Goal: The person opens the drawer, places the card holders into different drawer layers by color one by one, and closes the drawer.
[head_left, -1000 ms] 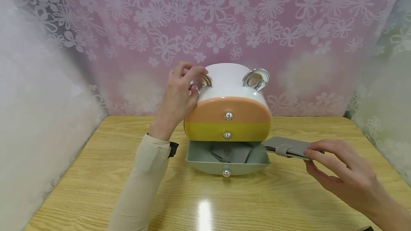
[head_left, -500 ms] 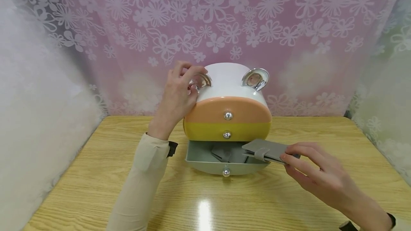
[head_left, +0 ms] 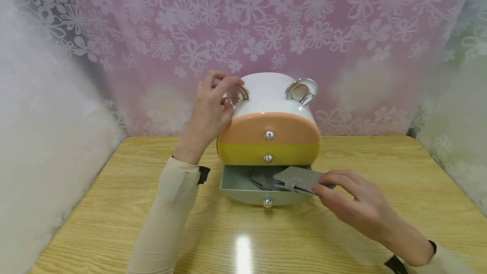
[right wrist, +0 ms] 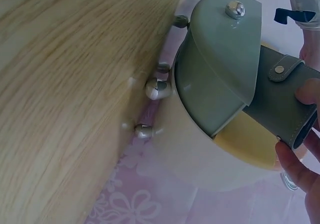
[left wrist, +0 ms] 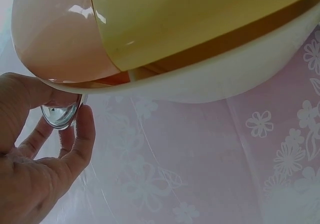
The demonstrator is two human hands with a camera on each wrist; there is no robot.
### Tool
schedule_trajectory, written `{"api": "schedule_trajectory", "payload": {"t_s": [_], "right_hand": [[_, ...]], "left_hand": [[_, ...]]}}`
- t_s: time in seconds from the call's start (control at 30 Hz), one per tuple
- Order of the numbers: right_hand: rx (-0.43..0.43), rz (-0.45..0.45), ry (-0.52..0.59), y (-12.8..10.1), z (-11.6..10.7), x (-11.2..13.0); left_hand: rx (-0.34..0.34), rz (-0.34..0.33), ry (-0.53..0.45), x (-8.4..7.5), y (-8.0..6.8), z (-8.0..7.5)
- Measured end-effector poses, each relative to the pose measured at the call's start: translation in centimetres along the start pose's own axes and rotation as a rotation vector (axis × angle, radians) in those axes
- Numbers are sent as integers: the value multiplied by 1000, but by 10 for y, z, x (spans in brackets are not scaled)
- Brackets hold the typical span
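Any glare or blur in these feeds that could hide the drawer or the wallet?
Head view: sharp, with one bright glare patch on the table in front of the drawer; wallet and right hand clear. Left wrist view: very close, the box overexposed and soft, left hand slightly blurred. Right wrist view: tilted and distorted, but drawer and wallet readable.

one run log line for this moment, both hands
left hand: holds chrome ear of drawer box | right hand: pinches grey wallet over open bottom drawer | drawer holds another grey item
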State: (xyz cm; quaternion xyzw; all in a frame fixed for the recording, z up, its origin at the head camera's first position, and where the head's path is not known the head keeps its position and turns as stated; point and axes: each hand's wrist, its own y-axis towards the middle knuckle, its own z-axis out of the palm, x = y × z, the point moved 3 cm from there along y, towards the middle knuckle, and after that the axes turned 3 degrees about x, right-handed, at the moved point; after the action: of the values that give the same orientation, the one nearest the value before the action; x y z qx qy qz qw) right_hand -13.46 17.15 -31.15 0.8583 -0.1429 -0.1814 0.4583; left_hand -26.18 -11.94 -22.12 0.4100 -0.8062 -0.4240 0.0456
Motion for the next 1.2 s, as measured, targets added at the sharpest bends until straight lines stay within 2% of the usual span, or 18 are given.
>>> {"api": "schedule_trajectory", "payload": {"t_s": [0.73, 0.97, 1.2], "right_hand": [[69, -7, -4, -7, 31, -7], [113, 42, -25, -9, 35, -9], [99, 44, -22, -7, 38, -9]], "left_hand": [[4, -20, -3, 0, 0, -1], [6, -24, -5, 0, -1, -2], [4, -19, -2, -2, 0, -2]]}}
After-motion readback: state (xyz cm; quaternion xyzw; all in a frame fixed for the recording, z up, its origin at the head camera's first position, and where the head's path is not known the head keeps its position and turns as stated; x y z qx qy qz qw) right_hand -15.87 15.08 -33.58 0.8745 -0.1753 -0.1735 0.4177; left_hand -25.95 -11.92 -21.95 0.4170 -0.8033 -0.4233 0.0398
